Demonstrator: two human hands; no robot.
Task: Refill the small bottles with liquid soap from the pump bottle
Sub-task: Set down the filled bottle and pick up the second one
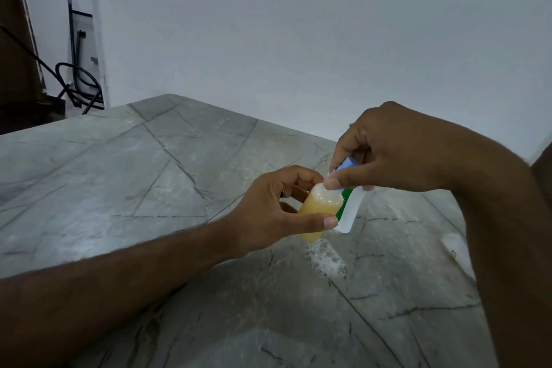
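Observation:
My left hand [277,206] grips a small clear bottle [321,206] filled with yellow-orange soap, tilted with its open neck toward the right. My right hand [385,149] pinches a light blue cap [346,165] right at the bottle's mouth. Behind both hands stands a green and white container [351,212], mostly hidden; whether it is the pump bottle I cannot tell.
The grey marble counter [149,176] runs to a white wall. A patch of soap foam [327,260] lies on the counter just below the bottle. A blurred white object [460,251] lies at the right edge. Dark cables and a stand sit beyond the counter's far left.

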